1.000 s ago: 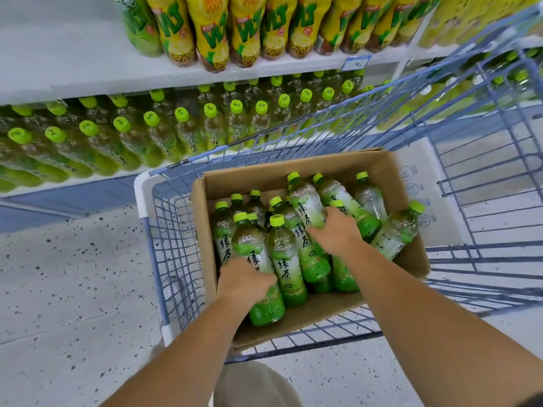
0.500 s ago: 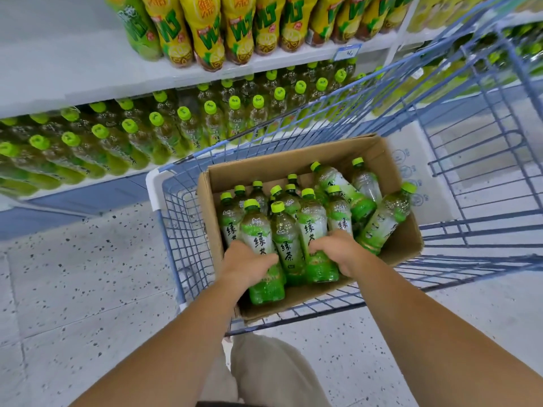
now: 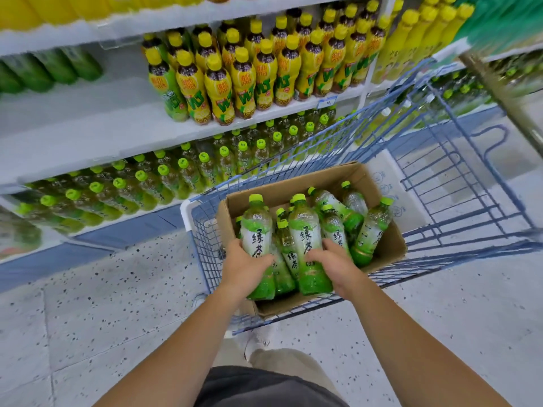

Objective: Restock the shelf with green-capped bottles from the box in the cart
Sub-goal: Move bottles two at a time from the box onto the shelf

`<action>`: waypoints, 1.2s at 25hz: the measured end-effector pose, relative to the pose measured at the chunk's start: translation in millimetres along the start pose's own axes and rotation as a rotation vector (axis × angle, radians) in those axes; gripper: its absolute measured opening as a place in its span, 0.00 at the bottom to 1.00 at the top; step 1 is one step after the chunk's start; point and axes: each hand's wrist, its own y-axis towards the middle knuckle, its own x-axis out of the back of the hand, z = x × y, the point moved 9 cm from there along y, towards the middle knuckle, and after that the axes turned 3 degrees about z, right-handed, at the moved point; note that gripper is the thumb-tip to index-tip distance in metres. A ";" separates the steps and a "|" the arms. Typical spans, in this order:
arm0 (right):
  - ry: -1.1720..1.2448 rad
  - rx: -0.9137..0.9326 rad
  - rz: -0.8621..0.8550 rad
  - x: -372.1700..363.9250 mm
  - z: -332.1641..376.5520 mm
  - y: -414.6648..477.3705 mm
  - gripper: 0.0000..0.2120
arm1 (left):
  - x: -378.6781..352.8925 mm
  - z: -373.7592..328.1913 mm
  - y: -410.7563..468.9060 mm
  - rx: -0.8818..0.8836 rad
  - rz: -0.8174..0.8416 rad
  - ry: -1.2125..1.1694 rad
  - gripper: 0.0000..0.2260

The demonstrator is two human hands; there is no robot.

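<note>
- The person is standing over a blue wire cart, looking down at both bare forearms reaching into a cardboard box that is sitting inside the cart's near end.
- The left hand is wrapping around the lower body of one green-capped bottle, holding it tilted with its cap pointing away from the person.
- The right hand is gripping a second green-capped bottle at its lower half, fingers curled across the white label with dark characters.
- Both held bottles are riding higher than the others in the box, side by side, with a third bottle showing between them.
- More loose bottles are lying slanted against the box's far and right walls.
- The lower shelf to the left of the cart is carrying rows of matching bottles with green caps.
- The shelf above is holding yellow-capped bottles with yellow labels.
- The cart is standing on a speckled grey floor.
</note>
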 end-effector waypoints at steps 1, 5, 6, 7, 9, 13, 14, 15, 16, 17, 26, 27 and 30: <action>-0.005 0.030 -0.001 -9.0 12.0 -11.5 0.32 | 9.0 -7.2 -6.9 -0.018 -0.005 -0.018 0.18; -0.041 0.180 0.031 -42.4 48.8 -32.4 0.12 | 52.6 -30.1 -28.9 -0.116 -0.067 -0.034 0.19; -0.050 0.211 0.043 -55.0 60.2 -38.4 0.12 | 67.5 -34.6 -33.3 -0.133 -0.093 -0.045 0.19; -0.064 0.238 0.049 -65.8 68.8 -42.5 0.13 | 79.9 -39.5 -38.4 -0.154 -0.112 -0.068 0.18; -0.080 0.282 0.064 -87.7 88.4 -50.8 0.16 | 105.1 -52.2 -44.7 -0.220 -0.157 -0.099 0.19; -0.089 0.365 0.063 -135.5 128.0 -66.9 0.20 | 162.8 -71.1 -52.2 -0.303 -0.189 -0.137 0.31; -0.082 0.385 0.064 -148.2 137.6 -69.4 0.23 | 180.0 -73.4 -52.0 -0.322 -0.189 -0.145 0.28; -0.070 0.395 0.059 -160.5 144.6 -70.4 0.24 | 196.9 -76.4 -53.7 -0.338 -0.180 -0.156 0.24; -0.061 0.410 0.063 -177.4 152.9 -73.8 0.23 | 217.9 -77.5 -55.0 -0.356 -0.180 -0.162 0.22; -0.048 0.426 0.074 -194.2 159.7 -75.3 0.21 | 239.6 -78.3 -56.3 -0.379 -0.187 -0.163 0.22; -0.022 0.495 0.060 -373.1 213.0 -82.7 0.18 | 432.6 -80.2 -29.1 -0.460 -0.232 -0.138 0.17; -0.003 0.500 0.060 -391.6 217.1 -80.6 0.18 | 449.1 -78.4 -24.9 -0.455 -0.229 -0.136 0.16; 0.036 0.541 0.075 -432.7 234.5 -78.6 0.17 | 484.0 -76.7 -9.9 -0.421 -0.200 -0.134 0.11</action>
